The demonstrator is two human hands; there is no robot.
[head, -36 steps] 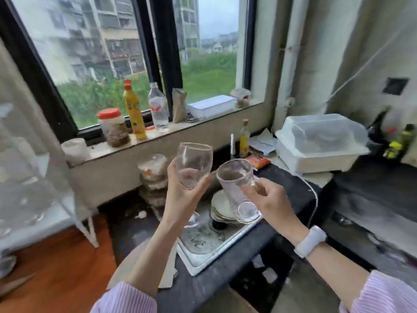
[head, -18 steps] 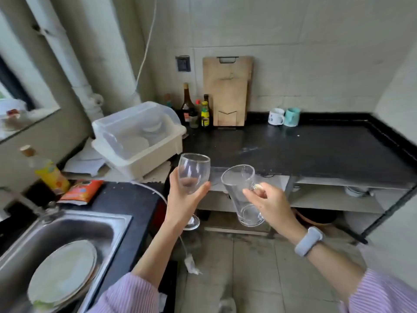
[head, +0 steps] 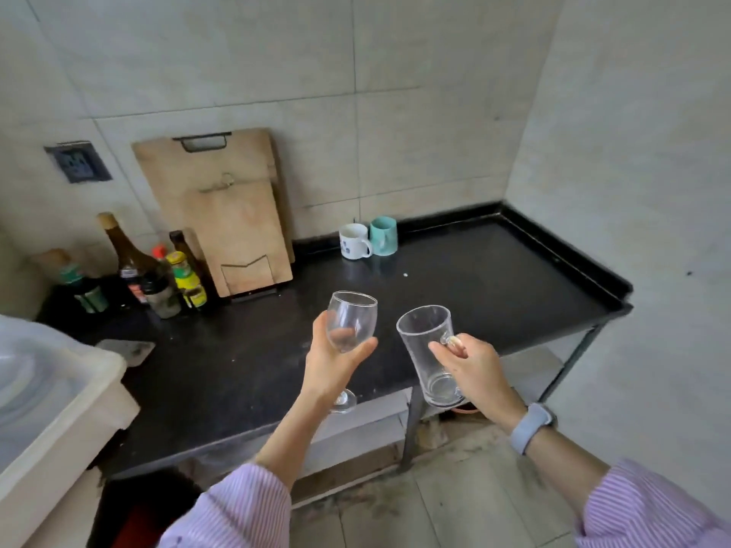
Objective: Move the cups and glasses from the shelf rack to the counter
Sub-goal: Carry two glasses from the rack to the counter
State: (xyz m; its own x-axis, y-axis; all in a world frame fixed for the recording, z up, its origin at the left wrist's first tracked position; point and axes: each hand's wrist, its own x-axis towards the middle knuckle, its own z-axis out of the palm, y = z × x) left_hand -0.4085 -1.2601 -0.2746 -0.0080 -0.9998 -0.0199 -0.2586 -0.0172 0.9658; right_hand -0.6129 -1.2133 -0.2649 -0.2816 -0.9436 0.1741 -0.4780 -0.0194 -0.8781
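Black stone counter lies below both hands, with a white mug and a teal cup at its back edge. The carry looks nearly done; next is lowering each piece upright. Left hand fingers wrap the wine glass bowl; right hand fingers pinch the glass mug by its handle.

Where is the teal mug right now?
In the head view, the teal ceramic mug stands at the back of the black counter by the wall, touching the white mug on its left.
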